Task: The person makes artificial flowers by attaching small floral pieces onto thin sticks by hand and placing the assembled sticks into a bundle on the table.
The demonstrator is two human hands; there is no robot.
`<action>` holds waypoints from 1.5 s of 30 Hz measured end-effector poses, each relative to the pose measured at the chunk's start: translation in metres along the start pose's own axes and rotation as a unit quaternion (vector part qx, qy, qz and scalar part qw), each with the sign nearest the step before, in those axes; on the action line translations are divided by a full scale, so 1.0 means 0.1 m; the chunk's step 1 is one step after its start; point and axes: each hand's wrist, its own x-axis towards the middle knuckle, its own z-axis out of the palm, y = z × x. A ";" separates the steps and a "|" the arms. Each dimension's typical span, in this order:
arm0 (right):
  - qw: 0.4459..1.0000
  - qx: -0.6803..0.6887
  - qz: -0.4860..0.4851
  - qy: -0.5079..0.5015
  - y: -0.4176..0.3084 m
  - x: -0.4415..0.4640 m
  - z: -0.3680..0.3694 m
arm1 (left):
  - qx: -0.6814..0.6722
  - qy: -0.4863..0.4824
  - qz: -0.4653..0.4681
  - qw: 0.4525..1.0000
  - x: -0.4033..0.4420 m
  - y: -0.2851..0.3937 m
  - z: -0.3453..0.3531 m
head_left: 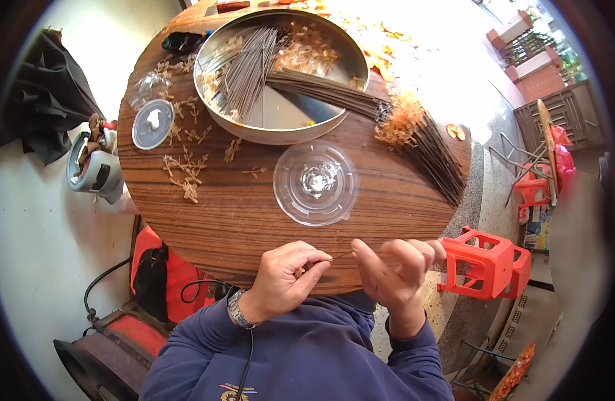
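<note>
Over the near edge of the wooden table (pixel 220 230), my left hand (pixel 287 271) is closed, pinching a thin brown stem (pixel 341 256) with a bit of brown material in the palm. The stem's far end reaches my right hand (pixel 395 271), whose thumb or index touches or nearly touches it; its other fingers are loosely curled and apart. Just beyond my hands lies a clear plastic lid (pixel 315 183). A round metal tin (pixel 270 134) holds thin grey wires (pixel 248 70) and dried brown sprigs (pixel 307 50). A bundle of dark stems (pixel 428 144) with orange-brown tufts leans over its rim.
Brown sprigs (pixel 187 175) and a small lid with white paste (pixel 153 123) lie at the table's left. Orange petals (pixel 381 57) are scattered at the back. Red stools (pixel 478 264) stand at the right, a grey bin (pixel 96 170) at the left.
</note>
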 end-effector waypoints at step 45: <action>0.904 0.049 0.161 -0.392 1.04 2.24 0.97 | -0.113 0.010 -0.027 0.993 -0.08 -0.02 -0.11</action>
